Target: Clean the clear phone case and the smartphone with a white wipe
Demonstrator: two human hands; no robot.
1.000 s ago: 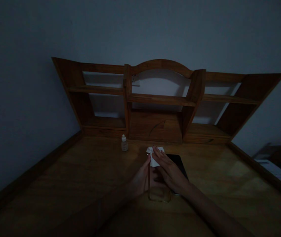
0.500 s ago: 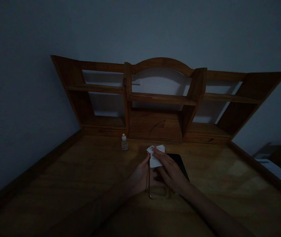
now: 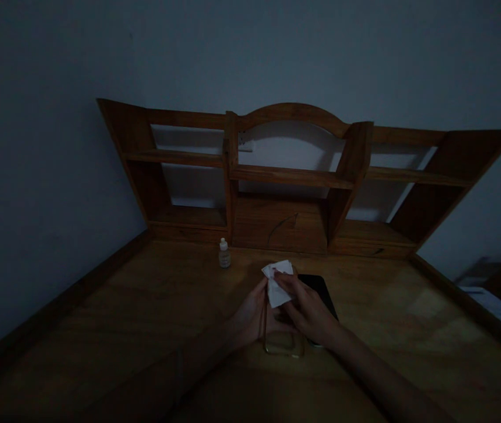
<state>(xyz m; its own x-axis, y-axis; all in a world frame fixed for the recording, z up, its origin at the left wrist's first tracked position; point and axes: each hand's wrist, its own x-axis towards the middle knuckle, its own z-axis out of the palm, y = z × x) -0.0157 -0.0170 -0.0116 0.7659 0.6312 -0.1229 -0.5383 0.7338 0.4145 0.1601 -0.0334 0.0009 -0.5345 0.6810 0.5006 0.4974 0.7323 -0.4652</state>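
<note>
On the desk (image 3: 188, 294), the white-capped bottle (image 3: 224, 257) stands apart from the left hand (image 3: 248, 320), closed on the left edge of the clear phone case (image 3: 282, 342); a loose hold could let it slip. The white tissue (image 3: 279, 292), pressed onto the case by the right hand (image 3: 309, 308), may tear if rubbed hard. Beside lies a black smartphone (image 3: 319, 289). Since half a second ago, the tissue reaches lower.

I'm looking into what seems a home study corner, dimly lit: wooden desk (image 3: 180, 294), arched shelf unit (image 3: 292, 176) along its back. Behind, I've got a plain wall (image 3: 276, 53) with a socket (image 3: 245, 146).
</note>
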